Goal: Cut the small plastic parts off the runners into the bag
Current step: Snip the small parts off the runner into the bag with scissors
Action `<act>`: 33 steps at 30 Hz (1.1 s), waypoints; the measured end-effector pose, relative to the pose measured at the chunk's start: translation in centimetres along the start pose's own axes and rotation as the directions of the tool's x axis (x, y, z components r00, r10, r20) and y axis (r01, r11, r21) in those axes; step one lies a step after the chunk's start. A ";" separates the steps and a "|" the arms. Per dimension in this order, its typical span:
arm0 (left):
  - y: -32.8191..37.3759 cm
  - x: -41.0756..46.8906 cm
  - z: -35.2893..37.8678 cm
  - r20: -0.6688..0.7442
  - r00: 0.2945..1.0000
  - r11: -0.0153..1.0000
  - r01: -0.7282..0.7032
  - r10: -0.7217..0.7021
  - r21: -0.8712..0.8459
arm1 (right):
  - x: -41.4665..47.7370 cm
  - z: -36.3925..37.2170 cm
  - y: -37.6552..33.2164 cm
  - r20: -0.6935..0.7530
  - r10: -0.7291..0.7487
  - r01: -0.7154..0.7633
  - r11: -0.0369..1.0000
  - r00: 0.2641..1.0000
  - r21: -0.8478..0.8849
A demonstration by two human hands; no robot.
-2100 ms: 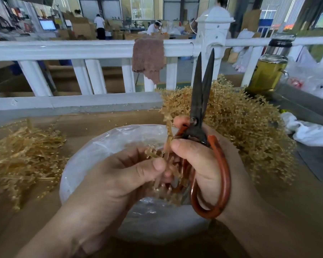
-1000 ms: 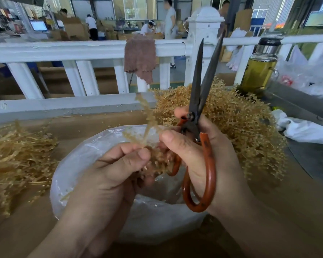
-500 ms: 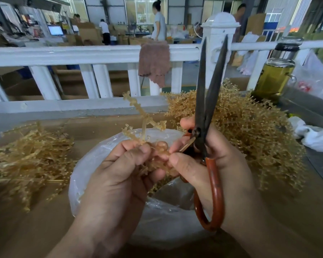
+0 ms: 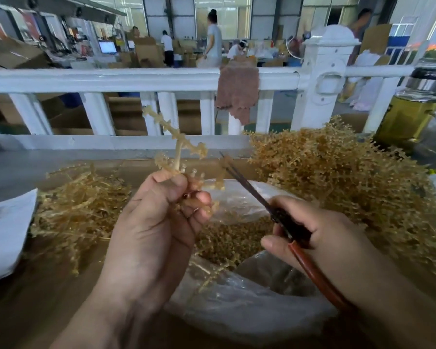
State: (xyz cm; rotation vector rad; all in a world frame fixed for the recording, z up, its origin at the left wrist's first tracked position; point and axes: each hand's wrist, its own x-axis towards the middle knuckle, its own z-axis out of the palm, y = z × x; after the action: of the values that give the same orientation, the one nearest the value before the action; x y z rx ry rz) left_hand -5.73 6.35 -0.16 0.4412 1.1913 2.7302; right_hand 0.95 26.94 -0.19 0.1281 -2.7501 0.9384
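Head view, single camera.

- A translucent amber, branched plastic runner point(image 4: 178, 144) is pinched at its lower end between thumb and curled fingers of the left hand point(image 4: 151, 222). Its stem is held roughly upright, above the far-left edge of the bag mouth.
- Dark-bladed scissors with red-brown loop handles point(image 4: 249, 187) are gripped in the right hand point(image 4: 320, 238), fingers curled round the handles. The blades are drawn nearly together. Whether a part lies between them cannot be told.
- Key relation: the blades slant up and to the far left from the right hand, and the tips touch a side branch that sticks out to the right of the left-hand pinch. That branch is judged to lie across the blade line, directly over the clear plastic bag point(image 4: 249, 311).
- Small amber cut parts point(image 4: 227, 238) are noted inside the bag.
- A tangled heap of uncut runners point(image 4: 337, 177) lies to the right and a looser heap of straw-coloured stripped runners point(image 4: 81, 205) to the left.
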 end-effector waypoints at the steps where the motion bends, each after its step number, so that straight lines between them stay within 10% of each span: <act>1: 0.0 0.1 -0.1 0.008 1.000 1.000 -0.012 0.012 0.003 | 0.0 0.2 -0.1 0.019 0.001 0.000 1.000 1.000 -0.022; 13: 0.6 0.2 -1.2 -0.085 0.966 0.928 -0.207 0.243 0.310 | -0.7 -1.1 -1.1 -0.082 -0.067 0.073 0.995 0.994 0.073; 33: 0.7 0.5 -2.5 0.069 0.962 0.844 -0.264 0.263 0.466 | -0.8 -1.6 -2.1 0.200 0.036 -0.009 0.991 0.979 -0.132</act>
State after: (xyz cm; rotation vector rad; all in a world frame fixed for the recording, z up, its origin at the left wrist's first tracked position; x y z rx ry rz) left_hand -6.94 4.28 -1.14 0.7089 1.9389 2.6196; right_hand 2.38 26.33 2.09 0.1793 -2.9956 0.7876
